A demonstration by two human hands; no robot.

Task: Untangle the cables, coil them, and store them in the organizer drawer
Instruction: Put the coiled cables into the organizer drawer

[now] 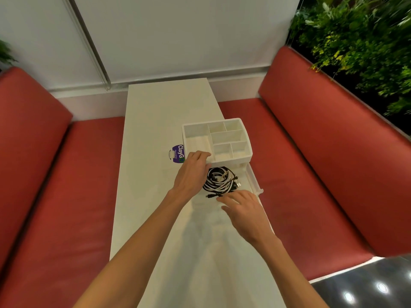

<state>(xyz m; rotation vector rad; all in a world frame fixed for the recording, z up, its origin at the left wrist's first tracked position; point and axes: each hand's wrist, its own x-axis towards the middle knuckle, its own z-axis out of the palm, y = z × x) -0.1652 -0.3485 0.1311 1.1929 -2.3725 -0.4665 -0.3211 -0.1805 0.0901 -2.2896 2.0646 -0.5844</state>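
Curled fingers of the left hand (193, 172) grip the near left corner of the white organizer (241, 154). The right hand (242, 210) is spread, at the near edge of the pulled-out drawer (254, 182); I cannot tell if it touches. The organizer stands on a long white table (155, 116) between a left red bench (49, 178) and a right red bench (315, 138), with green plants (355, 41) far right. Coiled black and white cables (219, 181) lie in the drawer.
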